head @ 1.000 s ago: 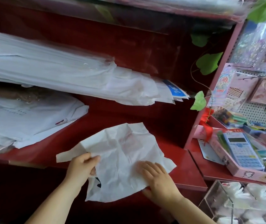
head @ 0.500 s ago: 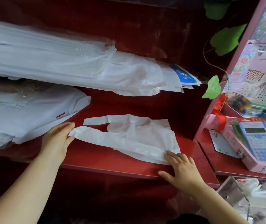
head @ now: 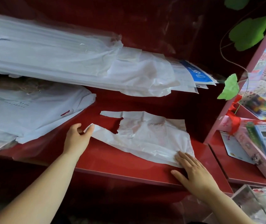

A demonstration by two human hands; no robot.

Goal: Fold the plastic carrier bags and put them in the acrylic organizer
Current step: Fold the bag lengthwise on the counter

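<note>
Hands wide apart on our carrier bag [head: 145, 136] — left hand [head: 78, 138] pinches handle tip, right hand [head: 195, 172] flat, fingers pressing bottom corner. Bag lies flat on red shelf [head: 121, 162], long axis left-right between hands. Acrylic organizer [head: 245, 196] low right, nearer right hand — we'd guess fold goes left-to-right.

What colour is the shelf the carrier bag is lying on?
The shelf is glossy red, shown best in the head view.
</note>
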